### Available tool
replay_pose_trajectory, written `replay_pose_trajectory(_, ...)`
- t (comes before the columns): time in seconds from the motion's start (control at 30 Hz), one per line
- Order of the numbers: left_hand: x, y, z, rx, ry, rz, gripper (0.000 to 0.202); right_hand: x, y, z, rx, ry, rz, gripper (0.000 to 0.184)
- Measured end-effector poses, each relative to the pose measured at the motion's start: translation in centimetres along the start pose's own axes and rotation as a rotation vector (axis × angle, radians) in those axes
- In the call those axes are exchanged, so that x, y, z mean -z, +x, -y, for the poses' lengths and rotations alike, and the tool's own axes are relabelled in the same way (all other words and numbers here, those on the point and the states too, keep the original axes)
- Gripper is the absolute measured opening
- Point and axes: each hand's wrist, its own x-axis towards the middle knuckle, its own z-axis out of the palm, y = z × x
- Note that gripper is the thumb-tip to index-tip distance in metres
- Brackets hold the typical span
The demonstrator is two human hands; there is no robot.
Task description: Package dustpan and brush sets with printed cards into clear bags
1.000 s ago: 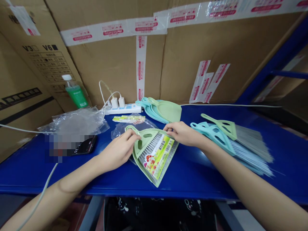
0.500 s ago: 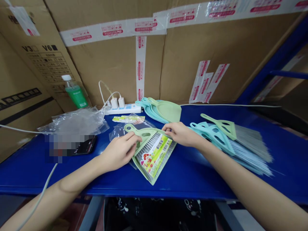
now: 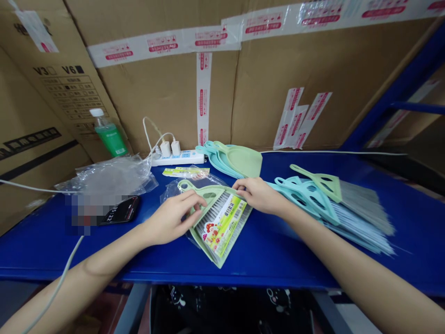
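A light green dustpan (image 3: 216, 263) lies at a slant on the blue table, with a matching green brush (image 3: 212, 194) set inside it. Over the brush's grey bristles is a printed card (image 3: 224, 222) in yellow-green and white with red mushrooms. My left hand (image 3: 175, 217) hovers at the left edge of the set, thumb and fingers apart, fingertips over the brush head. At the upper right corner, my right hand (image 3: 255, 192) pinches the dustpan's rim. A clear plastic bag (image 3: 170, 189) lies partly under the set.
Stacked dustpans (image 3: 243, 160) stand behind; several brushes (image 3: 323, 199) lie at right. Further left are printed cards (image 3: 186, 172), a power strip (image 3: 179, 158), clear bags (image 3: 114, 176), a phone (image 3: 121, 211) and a green bottle (image 3: 110, 137). Cardboard boxes (image 3: 156, 93) wall off the back.
My left fingers have loosened and spread from the dustpan's left edge. The dustpan set has shifted slightly left, with my right hand still at its corner.
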Motion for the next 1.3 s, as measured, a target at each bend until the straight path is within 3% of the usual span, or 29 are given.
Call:
replay_pose_trajectory(0.13, 0.8, 0.3, 2.3, 0.115, 0.233, -0.174, 0.022, 0.1, 0.1, 0.1, -0.007, -0.002, 0.012, 0.028)
replay_pose_trajectory(0.3, 1.2, 0.4, 5.9, 0.327, 0.471, -0.158, 0.033, 0.2, 0.0, -0.1, -0.007, 0.014, 0.011, 0.026)
replay_pose_trajectory(0.5, 1.5, 0.8, 5.4, 0.402, 0.332, -0.006, 0.040, 0.5, -0.1, -0.4, 0.014, 0.008, 0.005, 0.027)
replay_pose_trajectory(0.8, 1.7, 1.1, 4.6, 0.491, 0.049, 0.001, 0.024, 0.5, -0.2, -0.3, 0.038, 0.035, 0.045, 0.026)
replay_pose_trajectory(1.0, 1.8, 1.2, 4.6, 0.533, -0.008, 0.019, 0.016, 0.6, 0.0, -1.0, 0.097, 0.028, 0.116, 0.026)
replay_pose_trajectory(1.17, 1.7, 1.3, 4.5, 0.627, -0.183, -0.001, 0.008, 0.7, 0.1, -1.2, 0.195, 0.047, 0.135, 0.030)
replay_pose_trajectory(1.3, 1.4, 1.2, 4.3, 0.697, -0.313, 0.019, 0.007, 0.6, 0.1, -1.4, 0.195, 0.090, 0.139, 0.030)
